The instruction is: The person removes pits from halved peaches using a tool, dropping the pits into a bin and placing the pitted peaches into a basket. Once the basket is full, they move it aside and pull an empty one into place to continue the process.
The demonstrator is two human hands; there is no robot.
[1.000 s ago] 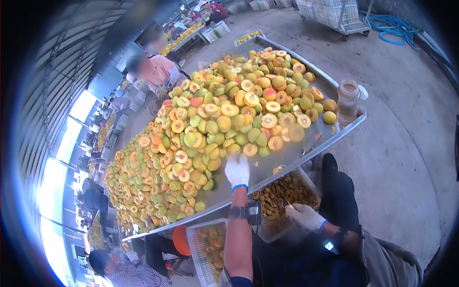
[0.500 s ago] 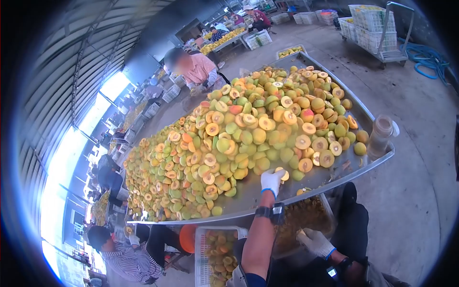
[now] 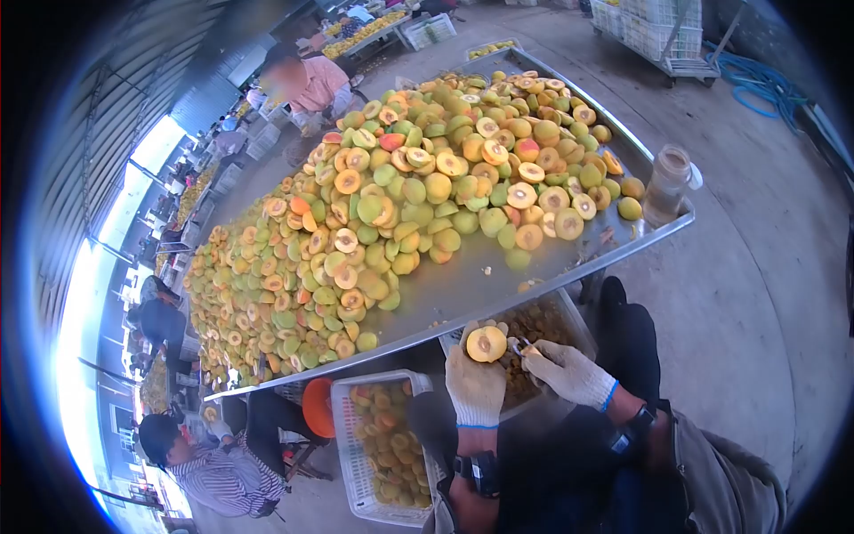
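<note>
My left hand [image 3: 476,384], in a white glove with a blue cuff edge, holds a halved yellow fruit [image 3: 486,343] with its cut face and brown centre turned up. To its right, my right hand [image 3: 572,374], also gloved, is closed around a small tool [image 3: 525,344] whose tip points toward the fruit; part of the tool is hidden by the fingers. Both hands are over a crate [image 3: 574,325] holding brown pieces, below the front edge of the metal table [image 3: 498,289]. A large heap of halved fruit [image 3: 391,214] covers much of the tabletop.
A jar [image 3: 667,187] stands at the table's right corner. A white crate of fruit [image 3: 342,445] and an orange bucket [image 3: 318,408] are at lower left. A person in stripes sits there; another works across the table. A crate trolley [image 3: 663,40] and blue hose are at upper right.
My left hand has drawn back from the heap with a fruit half and is now beside my right hand. The right hand has risen toward it. The view has shifted.
</note>
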